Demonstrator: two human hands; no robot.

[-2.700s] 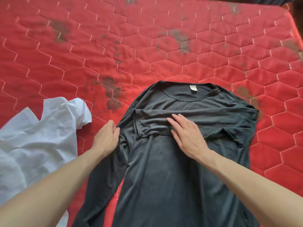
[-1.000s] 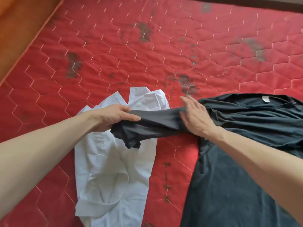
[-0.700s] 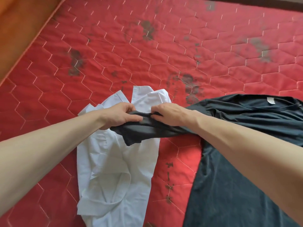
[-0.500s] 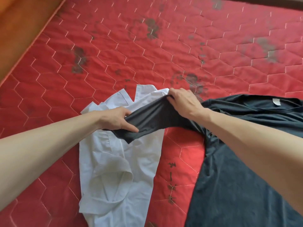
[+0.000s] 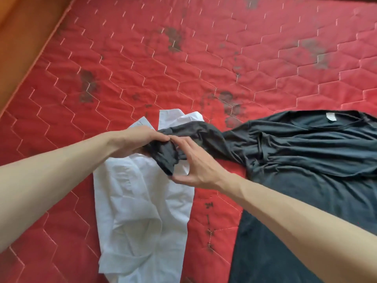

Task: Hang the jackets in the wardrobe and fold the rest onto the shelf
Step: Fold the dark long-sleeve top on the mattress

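Observation:
A dark grey long-sleeved shirt (image 5: 306, 152) lies flat on the right of the red quilted mattress (image 5: 183, 64), neck label up. Its left sleeve (image 5: 195, 133) is stretched out to the left over a crumpled white shirt (image 5: 142, 203). My left hand (image 5: 136, 141) grips the sleeve's cuff end from the left. My right hand (image 5: 195, 164) meets it there, fingers laid over the bunched cuff and thumb underneath, pinching the fabric. The cuff hangs just above the white shirt.
The mattress has dark stains across its middle and far side. An orange-brown wooden surface (image 5: 22, 37) borders the mattress at the upper left. The white shirt lies between my two forearms.
My right hand has slid left along the sleeve from near the shoulder to the cuff, beside my left hand. The sleeve end is now bunched between both hands.

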